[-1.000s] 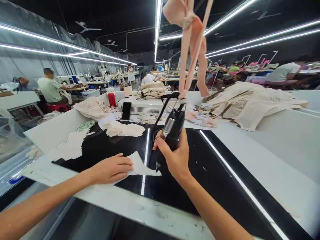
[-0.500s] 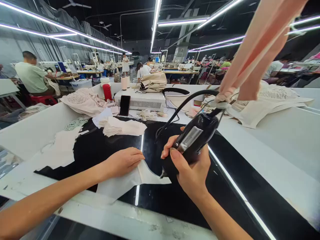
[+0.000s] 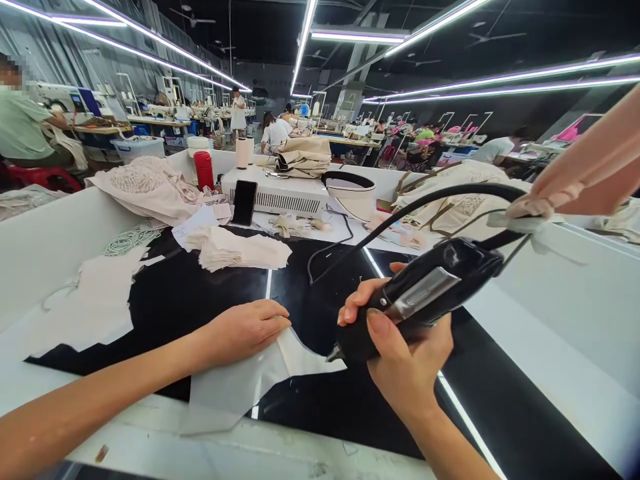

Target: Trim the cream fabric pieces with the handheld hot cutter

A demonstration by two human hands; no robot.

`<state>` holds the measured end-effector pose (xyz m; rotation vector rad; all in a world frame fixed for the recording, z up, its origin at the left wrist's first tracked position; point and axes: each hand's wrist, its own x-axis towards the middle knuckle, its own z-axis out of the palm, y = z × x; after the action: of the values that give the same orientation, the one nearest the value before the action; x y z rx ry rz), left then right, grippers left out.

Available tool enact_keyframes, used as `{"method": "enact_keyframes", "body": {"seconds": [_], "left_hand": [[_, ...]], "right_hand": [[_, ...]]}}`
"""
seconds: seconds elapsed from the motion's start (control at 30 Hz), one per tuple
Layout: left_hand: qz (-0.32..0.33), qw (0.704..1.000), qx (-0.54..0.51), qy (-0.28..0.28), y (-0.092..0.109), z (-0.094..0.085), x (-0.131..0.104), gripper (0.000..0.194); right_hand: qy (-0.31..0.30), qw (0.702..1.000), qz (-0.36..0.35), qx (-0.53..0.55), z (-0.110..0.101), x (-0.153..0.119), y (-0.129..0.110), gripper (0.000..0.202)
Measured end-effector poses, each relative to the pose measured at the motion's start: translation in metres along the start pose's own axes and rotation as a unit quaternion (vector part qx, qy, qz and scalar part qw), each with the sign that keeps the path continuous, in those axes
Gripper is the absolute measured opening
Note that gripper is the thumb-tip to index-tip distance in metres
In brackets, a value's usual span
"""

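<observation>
My right hand (image 3: 405, 340) is wrapped round a black handheld tool (image 3: 425, 287) with a silver plate on its side. The tool's pointed metal tip is at the right end of a pale fabric piece (image 3: 305, 358), on the black work surface (image 3: 200, 307). My left hand (image 3: 250, 328) lies palm down on the upper part of this piece, its fingers together and stretched out. A translucent sheet (image 3: 233, 393) spreads below my left hand. From the tool's rear, a black cable arches up and left, and a pink cloth strip (image 3: 585, 160) is tied there.
Behind the black surface are a stack of cream pieces (image 3: 240, 248), a phone (image 3: 245, 203), a white vented box (image 3: 280, 193) and a red bottle (image 3: 203, 171). Cream pieces (image 3: 100, 300) lie left. Garments (image 3: 145, 187) are heaped back left. People sit at distant sewing tables.
The tool has tilted over, its rear end lower and farther right, and the pink strip has swung right. My left hand stays on the fabric. The view has shifted slightly.
</observation>
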<state>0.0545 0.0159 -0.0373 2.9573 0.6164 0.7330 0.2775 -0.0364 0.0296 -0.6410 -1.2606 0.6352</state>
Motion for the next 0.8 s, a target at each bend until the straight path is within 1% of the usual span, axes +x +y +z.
{"method": "enact_keyframes", "body": {"seconds": [0.07, 0.2, 0.37, 0.53, 0.67, 0.8], "left_hand": [[0.005, 1.000, 0.006, 0.000, 0.001, 0.001, 0.002, 0.022], [-0.008, 1.000, 0.010, -0.012, 0.003, 0.001, 0.003, 0.020], [-0.017, 1.000, 0.000, -0.004, 0.005, 0.000, -0.004, 0.024], [-0.020, 1.000, -0.002, -0.001, 0.008, -0.001, -0.006, 0.024], [-0.028, 1.000, 0.005, 0.000, 0.011, 0.000, -0.006, 0.021], [-0.025, 1.000, 0.014, 0.009, 0.012, 0.001, -0.008, 0.018]], "right_hand": [[0.001, 1.000, 0.003, -0.009, 0.000, 0.001, 0.000, 0.040], [0.005, 1.000, 0.011, -0.017, -0.001, 0.001, -0.001, 0.039], [-0.001, 1.000, 0.000, -0.014, -0.002, -0.002, -0.003, 0.041], [-0.008, 1.000, 0.008, -0.009, -0.001, 0.000, -0.004, 0.041], [0.015, 1.000, 0.000, 0.012, 0.011, 0.012, 0.002, 0.040], [0.026, 0.999, -0.002, 0.039, 0.030, 0.027, 0.019, 0.039]]}}
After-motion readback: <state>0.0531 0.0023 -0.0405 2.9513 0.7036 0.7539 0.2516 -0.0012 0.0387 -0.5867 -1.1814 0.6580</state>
